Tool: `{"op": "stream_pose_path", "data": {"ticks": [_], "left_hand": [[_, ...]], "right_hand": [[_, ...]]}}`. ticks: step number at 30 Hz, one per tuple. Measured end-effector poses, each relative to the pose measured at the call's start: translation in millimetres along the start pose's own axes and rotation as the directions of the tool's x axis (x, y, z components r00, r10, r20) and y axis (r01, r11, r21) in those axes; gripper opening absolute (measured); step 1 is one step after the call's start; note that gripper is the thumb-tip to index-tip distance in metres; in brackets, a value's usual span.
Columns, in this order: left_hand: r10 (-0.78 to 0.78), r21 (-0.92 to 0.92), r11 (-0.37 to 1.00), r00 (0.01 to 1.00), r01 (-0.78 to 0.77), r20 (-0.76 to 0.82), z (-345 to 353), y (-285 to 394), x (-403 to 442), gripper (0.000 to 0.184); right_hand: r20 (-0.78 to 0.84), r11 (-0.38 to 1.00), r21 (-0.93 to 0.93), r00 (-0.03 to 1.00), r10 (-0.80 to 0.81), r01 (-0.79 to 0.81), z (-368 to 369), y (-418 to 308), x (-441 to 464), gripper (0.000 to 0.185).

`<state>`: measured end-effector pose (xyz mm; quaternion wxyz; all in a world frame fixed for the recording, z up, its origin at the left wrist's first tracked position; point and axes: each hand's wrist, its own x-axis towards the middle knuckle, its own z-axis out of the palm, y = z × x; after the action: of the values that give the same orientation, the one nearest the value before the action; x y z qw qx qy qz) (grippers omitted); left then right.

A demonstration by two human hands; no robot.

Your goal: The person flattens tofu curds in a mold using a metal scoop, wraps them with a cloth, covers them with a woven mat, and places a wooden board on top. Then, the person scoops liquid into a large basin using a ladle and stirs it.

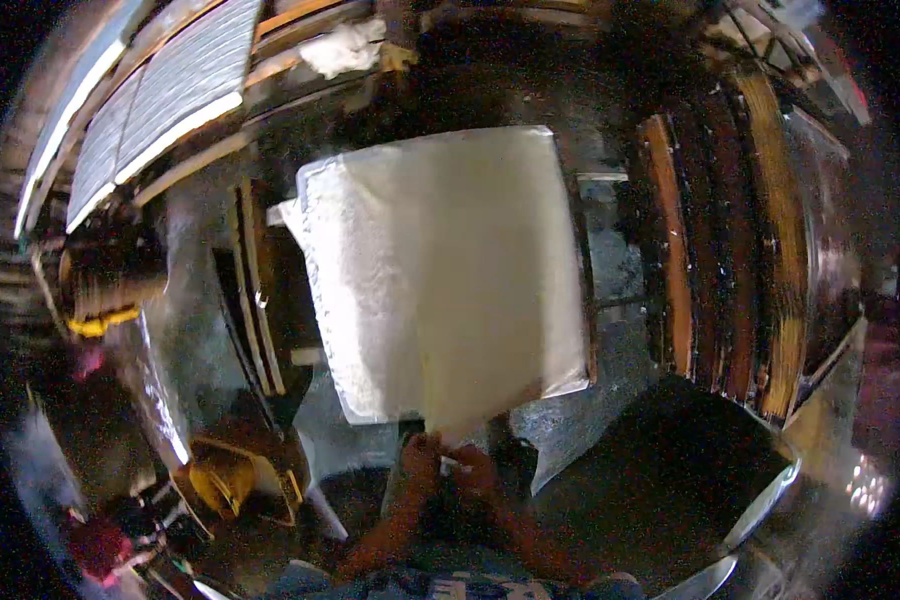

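A large pale sheet (480, 290) spreads before me, smeared by motion, its near corner drawn down to a point at my hands. My left hand (422, 462) is closed at this corner, and my right hand (473, 472) is closed right beside it, fingers pinched together. A small white bit shows between the hands; whether it is part of the sheet I cannot tell. Beneath the sheet lies a thick white slab or stack (355, 290) with a rough left edge, brightly lit on that side. Whether the sheet is cloth or paper is not clear.
Long wooden boards (675, 250) stand in a row at the right. A dark panel (670, 490) lies at the near right. At the near left is a yellow container (220, 480). Ribbed light panels (170, 100) lean at the upper left, near a crumpled white cloth (342, 50).
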<state>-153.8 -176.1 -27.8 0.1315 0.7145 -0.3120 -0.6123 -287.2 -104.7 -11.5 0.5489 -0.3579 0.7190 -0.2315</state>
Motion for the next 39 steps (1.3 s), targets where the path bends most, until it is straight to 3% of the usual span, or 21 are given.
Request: {"op": "stream_pose_path", "data": {"ticks": [2,5,7,8,9,10,12,13,14,16,19,22,25,27,28,31,33,34,36,37,39], "left_hand": [[-0.106,-0.389,0.915,0.994,0.109,0.028,-9,-24,4,0.028],[-0.085,-0.247,0.967,0.994,0.068,-0.061,-15,-29,1,0.024],[-0.135,-0.414,0.907,0.984,0.077,-0.114,-23,-54,9,0.024],[-0.161,-0.494,0.866,0.978,0.076,-0.133,-29,-62,13,0.024],[-0.106,-0.468,0.884,0.984,0.025,-0.146,-34,-65,14,0.025],[-0.05,-0.442,0.897,0.986,-0.025,-0.158,-38,-66,15,0.026],[-0.029,-0.413,0.91,0.986,-0.043,-0.165,-48,-79,22,0.026],[-0.061,-0.412,0.911,0.985,-0.011,-0.162,-52,-91,31,0.025],[-0.094,-0.411,0.912,0.983,0.021,-0.159,-57,-102,39,0.024],[-0.048,-0.407,0.913,0.988,-0.016,-0.146,-71,-99,42,0.023],[0.083,-0.595,0.802,0.996,-0.048,0.032,-83,-84,65,0.021],[0.335,-0.124,0.928,0.932,-0.352,-0.139,-80,-64,76,0.02],[0.242,-0.076,0.961,0.944,-0.265,-0.223,-80,-92,112,0.021],[0.141,-0.053,0.986,0.961,-0.158,-0.237,-84,-122,148,0.021],[0.111,-0.012,0.993,0.968,-0.117,-0.225,-89,-137,167,0.021],[0.131,-0.129,0.978,0.96,-0.166,-0.247,-107,-167,220,0.022],[0.137,-0.746,0.436,0.857,-0.503,-0.498,-120,-161,252,0.026],[-0.165,-0.881,0.405,0.929,-0.244,-0.332,-137,-106,235,0.032],[0.272,-0.323,0.842,0.857,-0.432,-0.438,-91,-145,276,0.031],[0.489,0.043,0.854,0.771,-0.518,-0.408,-90,-134,282,0.03],[0.15,-0.611,0.752,0.967,-0.248,-0.207,-114,-81,251,0.029]], "right_hand": [[0.057,0.999,0.036,0.998,0.016,-0.019,-31,17,-1,0.022],[-0.041,0.998,-0.036,0.998,-0.055,0.054,-85,69,-2,0.024],[-0.158,0.963,-0.24,0.974,-0.162,0.121,-120,116,3,0.024],[-0.261,0.755,-0.626,0.86,-0.438,0.195,-139,147,8,0.025],[-0.348,0.227,-0.927,0.461,-0.817,-0.298,-156,180,24,0.025],[-0.335,0.215,-0.931,0.457,-0.824,-0.293,-174,186,22,0.025],[-0.494,0.644,-0.763,0.693,-0.525,-0.057,-202,187,16,0.022],[-0.267,0.885,-0.452,0.929,-0.258,0.116,-212,181,15,0.021],[-0.258,0.925,-0.376,0.952,-0.166,0.059,-217,173,22,0.021],[-0.219,0.972,-0.223,0.976,0.02,-0.07,-223,143,48,0.02],[-0.211,0.898,0.425,0.951,0.225,-0.118,-194,56,95,0.019],[0.016,0.908,0.416,0.999,0.046,-0.048,-155,-37,176,0.017],[-0.041,0.804,0.583,0.993,-0.113,0.116,-80,-140,269,0.023],[-0.003,0.939,0.081,0.943,-0.334,0.333,-27,-239,309,0.023],[0.214,0.616,-0.572,0.824,-0.525,0.541,1,-302,314,0.021],[0.38,0.618,-0.406,0.739,-0.556,0.674,79,-369,370,0.021],[0.515,0.442,-0.402,0.598,-0.615,0.802,125,-395,403,0.019],[0.584,0.301,-0.478,0.555,-0.593,0.825,143,-396,420,0.021],[0.693,0.095,-0.563,0.532,-0.487,0.821,171,-390,452,0.026],[0.729,0.038,-0.585,0.546,-0.413,0.81,183,-384,465,0.027],[0.766,-0.121,-0.634,0.597,-0.24,0.764,200,-377,487,0.029]]}}
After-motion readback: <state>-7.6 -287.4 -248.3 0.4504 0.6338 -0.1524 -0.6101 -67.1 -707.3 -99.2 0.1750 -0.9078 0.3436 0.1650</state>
